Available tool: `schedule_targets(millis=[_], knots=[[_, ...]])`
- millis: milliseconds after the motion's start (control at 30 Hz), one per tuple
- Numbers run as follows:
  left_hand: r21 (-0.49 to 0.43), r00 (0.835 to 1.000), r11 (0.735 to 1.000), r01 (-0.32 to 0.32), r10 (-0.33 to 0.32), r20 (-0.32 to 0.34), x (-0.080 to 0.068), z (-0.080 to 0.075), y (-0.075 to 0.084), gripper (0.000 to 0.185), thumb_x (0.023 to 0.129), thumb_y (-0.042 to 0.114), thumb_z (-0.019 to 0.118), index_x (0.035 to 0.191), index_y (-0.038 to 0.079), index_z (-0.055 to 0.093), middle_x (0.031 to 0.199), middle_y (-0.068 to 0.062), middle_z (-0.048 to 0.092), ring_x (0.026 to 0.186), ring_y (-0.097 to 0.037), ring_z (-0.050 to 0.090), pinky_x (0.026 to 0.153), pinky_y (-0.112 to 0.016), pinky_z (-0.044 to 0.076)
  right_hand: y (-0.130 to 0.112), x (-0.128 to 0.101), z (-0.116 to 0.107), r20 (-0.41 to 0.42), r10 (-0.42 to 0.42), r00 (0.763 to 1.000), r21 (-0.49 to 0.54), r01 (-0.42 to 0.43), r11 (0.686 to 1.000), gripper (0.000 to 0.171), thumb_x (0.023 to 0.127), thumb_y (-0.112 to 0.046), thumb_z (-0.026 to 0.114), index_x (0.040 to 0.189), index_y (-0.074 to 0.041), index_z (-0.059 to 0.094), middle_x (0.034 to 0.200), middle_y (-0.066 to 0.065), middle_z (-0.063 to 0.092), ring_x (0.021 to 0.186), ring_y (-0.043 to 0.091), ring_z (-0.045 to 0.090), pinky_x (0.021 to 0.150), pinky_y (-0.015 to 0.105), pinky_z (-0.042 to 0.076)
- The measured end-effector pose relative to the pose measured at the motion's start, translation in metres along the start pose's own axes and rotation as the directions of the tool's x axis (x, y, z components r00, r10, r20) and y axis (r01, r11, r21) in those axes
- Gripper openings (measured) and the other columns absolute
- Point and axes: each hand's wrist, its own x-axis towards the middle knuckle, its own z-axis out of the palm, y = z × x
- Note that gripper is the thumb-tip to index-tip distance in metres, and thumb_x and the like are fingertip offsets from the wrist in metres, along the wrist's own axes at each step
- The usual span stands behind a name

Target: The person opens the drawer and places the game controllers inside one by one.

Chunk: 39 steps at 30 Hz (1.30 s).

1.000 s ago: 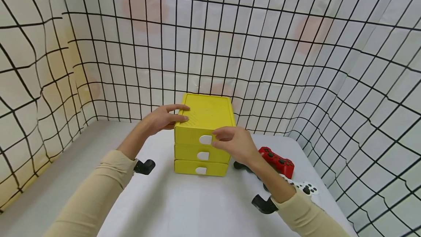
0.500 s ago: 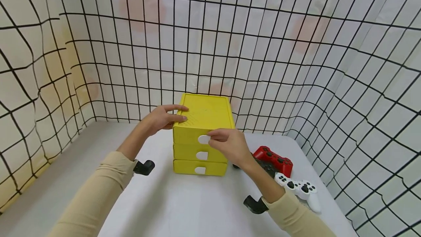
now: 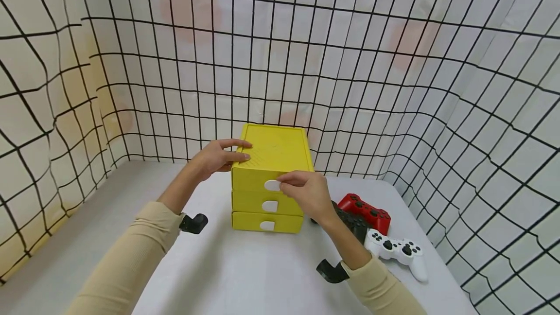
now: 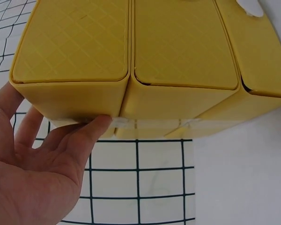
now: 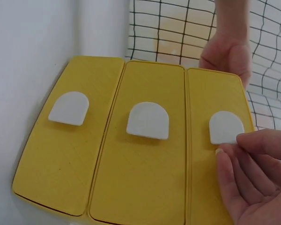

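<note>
Light is bright, even and diffuse in all three views, seemingly from overhead, with no hard glare. In the head view the grid backdrop (image 3: 393,86) bows strongly toward the edges, its lines curving most at 9 and 3 o'clock: wide-angle distortion. Shadows are soft and faint; a pale one lies on the table (image 3: 245,266) under the yellow drawer box (image 3: 273,159) at 6 o'clock. Warm orange blotches show through the backdrop at 11 and 2 o'clock. The head view is sharp at its centre. In the left wrist view the box front bends apart from lens distortion, and the left hand (image 4: 33,173) at 8 o'clock is slightly soft. In the right wrist view the right hand (image 5: 257,173) at 4 o'clock is mildly blurred.
</note>
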Motion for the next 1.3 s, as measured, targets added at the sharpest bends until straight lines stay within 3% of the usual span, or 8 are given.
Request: schedule_targets(millis=[233,333,500,667,1033,1300], knots=[[-0.008,1.000,1.000,0.000,0.000,-0.003,0.001,0.000,-0.001,0.046,0.091,0.029,0.077,0.135,0.022,0.065,0.067,0.005,0.045,0.063,-0.011,0.040,0.064,-0.025,0.041,0.005,0.001,0.003,-0.014,0.023,1.000,0.089,-0.022,0.996,0.009,0.091,-0.010,0.075,0.095,-0.004,0.080,0.086,0.016,0.076,0.070,0.028,0.069,0.068,0.027,0.059],[-0.007,1.000,1.000,0.006,-0.006,-0.007,0.002,0.000,-0.001,0.046,0.091,0.029,0.078,0.135,0.023,0.065,0.073,0.005,0.052,0.066,-0.011,0.046,0.067,-0.025,0.044,0.004,0.000,0.004,-0.020,0.052,0.998,0.104,-0.049,0.993,0.010,0.092,-0.011,0.075,0.095,-0.004,0.080,0.087,0.017,0.076,0.069,0.030,0.069,0.067,0.028,0.060],[-0.014,1.000,1.000,0.015,-0.015,-0.006,0.003,0.000,0.000,0.046,0.091,0.029,0.077,0.135,0.023,0.065,0.073,0.005,0.053,0.064,-0.011,0.045,0.066,-0.024,0.043,0.000,-0.002,0.003,-0.019,0.092,0.996,0.102,-0.090,0.991,0.010,0.090,-0.013,0.077,0.094,-0.004,0.081,0.086,0.016,0.076,0.064,0.026,0.070,0.065,0.028,0.060],[-0.037,1.000,0.999,0.008,-0.008,-0.002,0.002,0.000,0.000,0.047,0.092,0.027,0.077,0.136,0.020,0.064,0.064,0.005,0.038,0.058,-0.012,0.033,0.060,-0.024,0.036,-0.002,-0.004,0.002,-0.003,0.100,0.995,0.071,-0.099,0.993,0.010,0.090,-0.015,0.078,0.092,-0.006,0.081,0.085,0.016,0.076,0.062,0.021,0.068,0.065,0.029,0.060],[-0.052,1.000,0.999,0.006,-0.005,0.015,0.002,-0.001,-0.003,0.047,0.093,0.027,0.076,0.137,0.020,0.063,0.062,0.005,0.033,0.057,-0.013,0.030,0.060,-0.024,0.035,-0.015,-0.014,-0.002,0.035,0.101,0.994,-0.010,-0.101,0.995,0.006,0.090,-0.011,0.077,0.091,-0.008,0.081,0.084,0.018,0.074,0.061,0.018,0.066,0.064,0.026,0.059],[-0.071,1.000,0.997,0.001,0.000,0.019,0.002,-0.001,-0.002,0.046,0.092,0.025,0.076,0.136,0.019,0.064,0.061,0.006,0.031,0.056,-0.012,0.028,0.059,-0.024,0.033,-0.026,-0.017,-0.004,0.064,0.120,0.991,-0.147,-0.110,0.983,0.005,0.089,-0.011,0.077,0.089,-0.010,0.082,0.084,0.007,0.077,0.062,0.017,0.067,0.064,0.027,0.058]])
